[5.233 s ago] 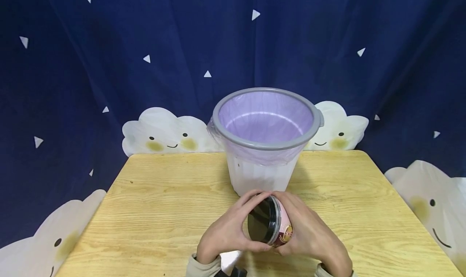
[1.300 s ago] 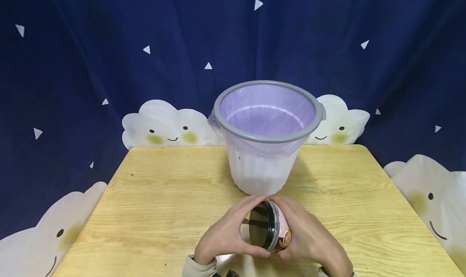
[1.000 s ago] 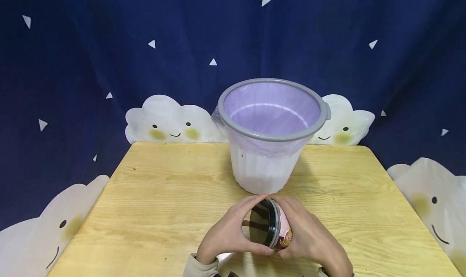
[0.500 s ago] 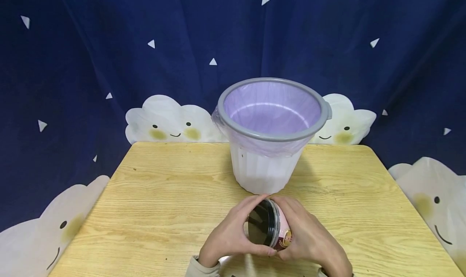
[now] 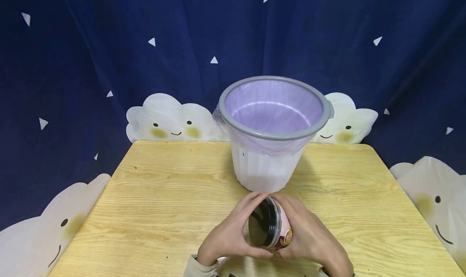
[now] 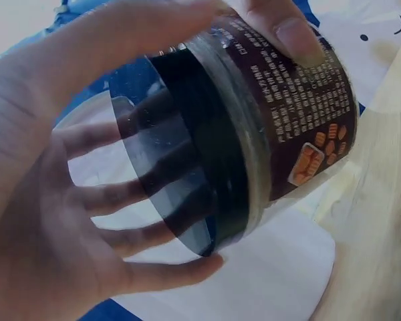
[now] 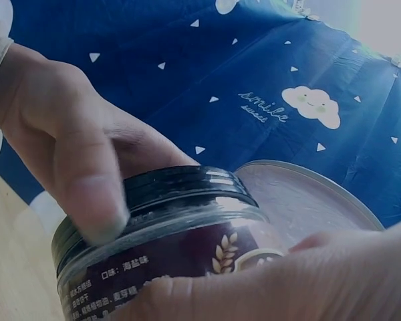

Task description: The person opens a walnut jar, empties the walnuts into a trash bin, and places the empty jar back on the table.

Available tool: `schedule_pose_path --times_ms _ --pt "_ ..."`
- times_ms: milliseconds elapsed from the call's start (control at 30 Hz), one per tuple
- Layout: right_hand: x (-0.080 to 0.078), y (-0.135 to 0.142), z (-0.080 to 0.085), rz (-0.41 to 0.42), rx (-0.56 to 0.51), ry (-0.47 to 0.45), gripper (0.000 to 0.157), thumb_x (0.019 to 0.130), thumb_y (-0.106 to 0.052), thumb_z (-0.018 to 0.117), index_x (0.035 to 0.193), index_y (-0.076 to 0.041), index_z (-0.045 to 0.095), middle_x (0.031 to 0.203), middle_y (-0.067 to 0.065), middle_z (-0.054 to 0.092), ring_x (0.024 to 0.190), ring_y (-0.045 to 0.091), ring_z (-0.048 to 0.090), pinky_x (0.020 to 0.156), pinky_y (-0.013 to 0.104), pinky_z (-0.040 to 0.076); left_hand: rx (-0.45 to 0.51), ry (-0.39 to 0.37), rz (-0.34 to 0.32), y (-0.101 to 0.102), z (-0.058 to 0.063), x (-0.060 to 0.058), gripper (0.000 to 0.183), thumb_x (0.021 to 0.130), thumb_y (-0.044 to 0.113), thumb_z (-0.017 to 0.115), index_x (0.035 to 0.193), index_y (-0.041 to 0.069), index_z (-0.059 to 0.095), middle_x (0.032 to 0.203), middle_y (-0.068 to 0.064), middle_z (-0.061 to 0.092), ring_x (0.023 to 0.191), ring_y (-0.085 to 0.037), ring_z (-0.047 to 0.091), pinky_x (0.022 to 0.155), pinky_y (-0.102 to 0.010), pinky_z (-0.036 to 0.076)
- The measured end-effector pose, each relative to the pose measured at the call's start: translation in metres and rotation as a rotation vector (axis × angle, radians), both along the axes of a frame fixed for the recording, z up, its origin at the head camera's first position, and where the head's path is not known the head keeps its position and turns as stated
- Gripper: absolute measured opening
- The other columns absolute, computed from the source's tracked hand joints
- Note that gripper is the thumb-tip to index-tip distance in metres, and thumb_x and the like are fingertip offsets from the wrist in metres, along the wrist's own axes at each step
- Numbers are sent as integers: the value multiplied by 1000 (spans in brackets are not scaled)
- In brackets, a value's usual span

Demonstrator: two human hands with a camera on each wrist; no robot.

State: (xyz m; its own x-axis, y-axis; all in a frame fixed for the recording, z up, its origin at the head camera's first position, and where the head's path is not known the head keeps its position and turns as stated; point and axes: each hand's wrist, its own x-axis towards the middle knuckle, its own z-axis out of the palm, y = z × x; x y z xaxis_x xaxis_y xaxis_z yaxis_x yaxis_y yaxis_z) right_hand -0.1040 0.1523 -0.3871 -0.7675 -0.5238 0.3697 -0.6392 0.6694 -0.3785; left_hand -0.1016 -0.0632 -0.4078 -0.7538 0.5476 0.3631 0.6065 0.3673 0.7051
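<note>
A tilted plastic jar with a pink and maroon label (image 5: 285, 230) is between my two hands, low in the middle of the head view. Its black-rimmed lid (image 5: 268, 224) faces left and has a see-through top. My left hand (image 5: 227, 234) curls round the lid, thumb at the near side. In the left wrist view its fingers (image 6: 140, 194) show through the clear top of the lid (image 6: 210, 144). My right hand (image 5: 314, 238) grips the jar body, its thumb on the label (image 6: 301, 107). The lid (image 7: 180, 187) still sits on the jar in the right wrist view.
A white bin (image 5: 263, 168) with a grey rim and a thin purple-tinted liner stands on the wooden table (image 5: 164, 196), just beyond my hands. A dark blue curtain (image 5: 174, 34) with white triangles and smiling clouds hangs round the back and sides.
Both hands keep hold of the jar throughout, with the lid on. My left hand's thumb shifts slightly on the lid. The whole head view drifts a little as the camera tilts.
</note>
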Motion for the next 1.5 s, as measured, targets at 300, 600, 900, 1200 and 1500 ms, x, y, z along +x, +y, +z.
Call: schedule_pose_path --times_ms 300,600,900,1200,1500 --pt "0 1 0 4 -9 21 110 35 -32 93 135 -24 47 126 -15 51 115 9 50 92 36 49 49 48 20 0 -1 -1 109 60 38 91 150 29 30 147 4 36 130 -15 43 105 -36 42" --pt "1 1 -2 -11 -21 31 111 33 -29 92 135 -24 48 127 -14 52 115 10 50 91 37 50 73 11 45 0 1 -1 101 60 40 91 146 28 39 142 7 39 125 -15 49 102 -35 44" --pt "0 2 -2 -11 -12 32 112 33 -29 92 135 -22 48 128 -12 52 116 10 50 92 37 50 83 45 18 -1 0 -2 100 60 36 91 146 24 40 142 3 41 124 -17 49 101 -34 45" --pt "1 1 -4 -24 -2 28 112 31 -27 92 134 -21 48 127 -13 52 114 10 51 89 37 51 58 76 14 1 -1 -2 98 63 38 89 146 24 39 144 4 39 126 -14 47 102 -35 44" --pt "2 1 -6 -35 3 8 114 31 -27 93 136 -20 47 128 -11 52 116 12 51 89 39 52 2 34 6 1 0 -1 101 64 36 88 149 24 34 148 2 34 131 -17 42 104 -38 42"
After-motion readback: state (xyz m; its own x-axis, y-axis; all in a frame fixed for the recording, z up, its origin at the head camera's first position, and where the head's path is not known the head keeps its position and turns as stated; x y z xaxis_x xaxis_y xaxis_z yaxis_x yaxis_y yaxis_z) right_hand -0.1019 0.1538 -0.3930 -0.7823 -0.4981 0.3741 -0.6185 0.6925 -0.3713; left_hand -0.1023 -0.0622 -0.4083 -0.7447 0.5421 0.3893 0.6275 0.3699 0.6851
